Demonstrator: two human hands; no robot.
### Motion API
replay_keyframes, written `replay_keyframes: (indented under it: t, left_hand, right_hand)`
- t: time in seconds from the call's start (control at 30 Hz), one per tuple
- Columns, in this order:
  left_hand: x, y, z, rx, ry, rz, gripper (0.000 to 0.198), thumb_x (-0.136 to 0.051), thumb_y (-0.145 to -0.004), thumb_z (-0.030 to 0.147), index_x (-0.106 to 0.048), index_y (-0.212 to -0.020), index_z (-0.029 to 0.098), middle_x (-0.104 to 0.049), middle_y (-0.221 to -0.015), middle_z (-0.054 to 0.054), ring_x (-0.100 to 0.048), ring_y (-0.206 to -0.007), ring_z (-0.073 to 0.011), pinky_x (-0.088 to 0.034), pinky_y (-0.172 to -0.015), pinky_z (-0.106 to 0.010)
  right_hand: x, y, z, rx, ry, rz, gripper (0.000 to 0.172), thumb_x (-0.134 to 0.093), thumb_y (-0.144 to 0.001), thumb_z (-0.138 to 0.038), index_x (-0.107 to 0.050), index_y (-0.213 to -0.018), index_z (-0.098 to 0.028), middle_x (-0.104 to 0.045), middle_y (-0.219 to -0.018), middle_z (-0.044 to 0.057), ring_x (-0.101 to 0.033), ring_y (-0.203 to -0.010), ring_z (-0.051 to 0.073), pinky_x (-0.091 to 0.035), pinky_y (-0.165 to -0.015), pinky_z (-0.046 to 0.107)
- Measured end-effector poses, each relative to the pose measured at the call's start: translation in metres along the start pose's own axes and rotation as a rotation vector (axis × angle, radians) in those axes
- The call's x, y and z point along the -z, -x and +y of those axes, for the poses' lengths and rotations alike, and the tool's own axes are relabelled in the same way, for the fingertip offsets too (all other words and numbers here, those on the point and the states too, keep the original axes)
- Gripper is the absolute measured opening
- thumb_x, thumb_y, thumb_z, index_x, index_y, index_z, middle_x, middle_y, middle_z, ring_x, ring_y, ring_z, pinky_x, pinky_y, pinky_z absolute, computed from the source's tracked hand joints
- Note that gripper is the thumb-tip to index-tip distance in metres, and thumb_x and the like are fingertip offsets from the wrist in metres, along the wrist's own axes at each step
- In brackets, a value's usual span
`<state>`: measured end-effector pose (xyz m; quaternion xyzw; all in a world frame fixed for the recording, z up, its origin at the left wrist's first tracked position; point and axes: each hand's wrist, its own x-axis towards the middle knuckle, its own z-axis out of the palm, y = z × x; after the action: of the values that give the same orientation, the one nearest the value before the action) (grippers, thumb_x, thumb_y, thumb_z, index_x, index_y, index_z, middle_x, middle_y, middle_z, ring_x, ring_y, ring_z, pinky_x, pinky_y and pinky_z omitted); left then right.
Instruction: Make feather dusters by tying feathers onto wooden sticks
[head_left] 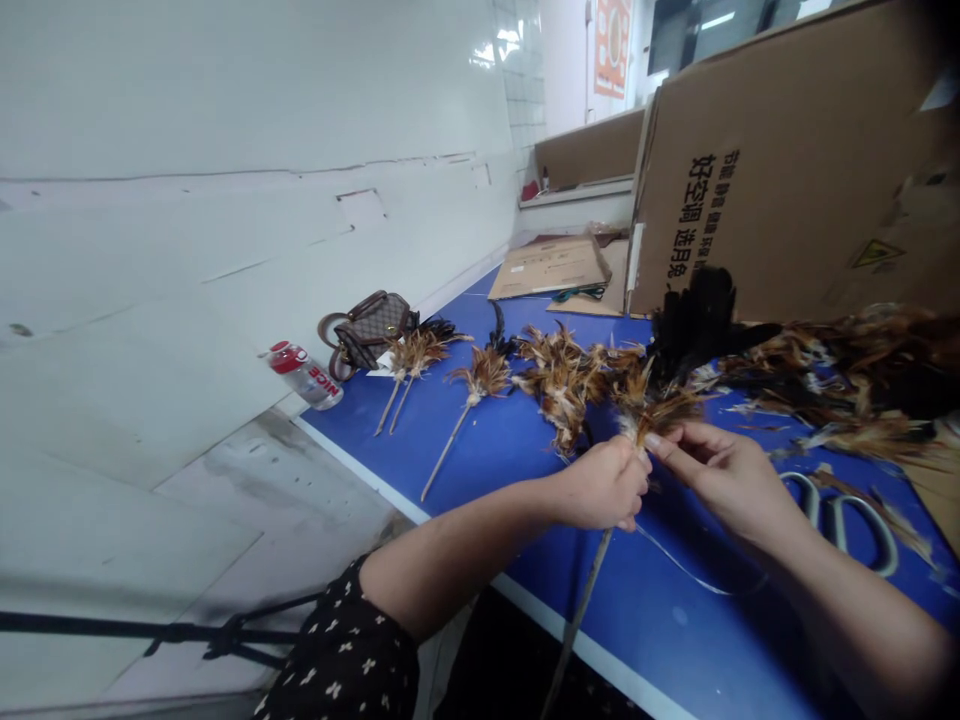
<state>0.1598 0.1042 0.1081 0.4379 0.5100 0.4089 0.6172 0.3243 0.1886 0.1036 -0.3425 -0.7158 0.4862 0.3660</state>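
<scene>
Lower right of centre, the left hand clenches one feathered stick; the right hand pinches its feather base; three other sticks lie centre-left; one pair of scissors, lower right.

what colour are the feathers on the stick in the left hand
Black feathers on top, brown feathers below; the head view, the only one, shows them.

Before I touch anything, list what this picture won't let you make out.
All in the head view:
Feather-topped stick: gripped stretch hidden by the left hand; lower end lost at the bottom edge.
Scissors: one handle loop partly hidden by the right hand and wrist.
Orange poster: lettering too small and blurred.
</scene>
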Motion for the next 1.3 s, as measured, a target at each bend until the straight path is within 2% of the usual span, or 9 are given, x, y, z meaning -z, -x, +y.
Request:
replay_keyframes:
  t: [0.27,0.4,0.5,0.67,0.87,1.03,1.13,1.23,1.3]
  left_hand:
    - [0.042,0.024,0.030,-0.064,0.134,0.190,0.015,-0.045,-0.109,0.032,-0.039,-0.097,0.024,-0.040,-0.076,0.008,-0.033,-0.050,-0.0057,-0.034,-0.047,-0.018]
    - [0.052,0.026,0.030,-0.091,0.125,0.208,0.017,-0.046,-0.108,0.029,-0.039,-0.093,0.024,-0.040,-0.075,0.008,-0.033,-0.050,-0.0053,-0.034,-0.047,-0.018]
    - [0.047,0.023,0.025,-0.086,0.122,0.168,0.019,-0.046,-0.108,0.031,-0.039,-0.092,0.024,-0.038,-0.074,0.008,-0.033,-0.049,-0.0055,-0.033,-0.046,-0.018]
    - [0.038,0.018,0.020,-0.068,0.131,0.133,0.015,-0.048,-0.107,0.034,-0.041,-0.097,0.024,-0.038,-0.073,0.009,-0.034,-0.049,-0.0060,-0.034,-0.047,-0.018]
    - [0.042,0.026,0.027,-0.093,0.131,0.144,0.017,-0.052,-0.103,0.033,-0.040,-0.095,0.024,-0.039,-0.075,0.008,-0.033,-0.051,-0.0059,-0.036,-0.049,-0.019]
    - [0.047,0.034,0.033,-0.120,0.110,0.149,0.020,-0.055,-0.102,0.034,-0.040,-0.094,0.024,-0.037,-0.075,0.008,-0.031,-0.053,-0.0060,-0.036,-0.050,-0.019]
    - [0.048,0.035,0.030,-0.108,0.118,0.141,0.019,-0.054,-0.101,0.032,-0.040,-0.093,0.024,-0.038,-0.075,0.008,-0.032,-0.053,-0.0061,-0.037,-0.050,-0.020]
    - [0.050,0.035,0.026,-0.116,0.133,0.138,0.016,-0.052,-0.101,0.030,-0.040,-0.093,0.024,-0.038,-0.075,0.008,-0.033,-0.052,-0.0061,-0.037,-0.050,-0.020]
    - [0.054,0.037,0.024,-0.135,0.147,0.143,0.015,-0.053,-0.101,0.029,-0.041,-0.094,0.023,-0.038,-0.075,0.008,-0.033,-0.053,-0.0060,-0.037,-0.050,-0.020]
  right_hand:
    - [0.017,0.000,-0.002,0.146,0.438,-0.029,0.054,-0.060,-0.097,-0.071,-0.072,-0.076,-0.022,-0.063,-0.063,0.002,-0.049,-0.054,0.016,-0.039,-0.054,0.032]
    - [0.010,0.003,-0.002,0.126,0.369,-0.148,0.051,-0.063,-0.098,-0.068,-0.079,-0.114,-0.022,-0.074,-0.080,0.003,-0.050,-0.049,0.014,-0.041,-0.048,0.030]
    - [-0.007,0.007,0.008,0.183,0.357,-0.248,0.056,-0.069,-0.098,-0.061,-0.073,-0.140,-0.024,-0.077,-0.085,0.003,-0.061,-0.057,0.017,-0.048,-0.053,0.030]
    - [-0.025,0.008,0.028,0.329,0.305,-0.331,0.031,-0.059,-0.106,-0.043,-0.083,-0.110,-0.024,-0.083,-0.105,0.010,-0.076,-0.090,0.024,-0.058,-0.083,0.036]
    - [-0.018,0.006,0.032,0.223,0.382,-0.295,0.032,-0.057,-0.104,-0.044,-0.079,-0.092,-0.024,-0.082,-0.088,0.006,-0.072,-0.076,0.023,-0.053,-0.072,0.036]
    - [-0.019,0.006,0.032,0.146,0.421,-0.178,0.035,-0.060,-0.101,-0.053,-0.079,-0.104,-0.024,-0.078,-0.078,0.003,-0.067,-0.064,0.021,-0.049,-0.062,0.033]
    - [-0.025,0.005,0.042,0.192,0.523,-0.179,0.038,-0.060,-0.102,-0.054,-0.081,-0.115,-0.025,-0.082,-0.092,0.007,-0.073,-0.075,0.023,-0.051,-0.069,0.034]
    - [-0.028,0.002,0.055,0.253,0.570,-0.198,0.037,-0.052,-0.106,-0.045,-0.082,-0.101,-0.023,-0.083,-0.099,0.010,-0.075,-0.085,0.025,-0.053,-0.078,0.035]
    - [-0.026,-0.001,0.060,0.257,0.577,-0.194,0.041,-0.048,-0.108,-0.043,-0.078,-0.088,-0.023,-0.081,-0.090,0.010,-0.073,-0.078,0.024,-0.051,-0.075,0.035]
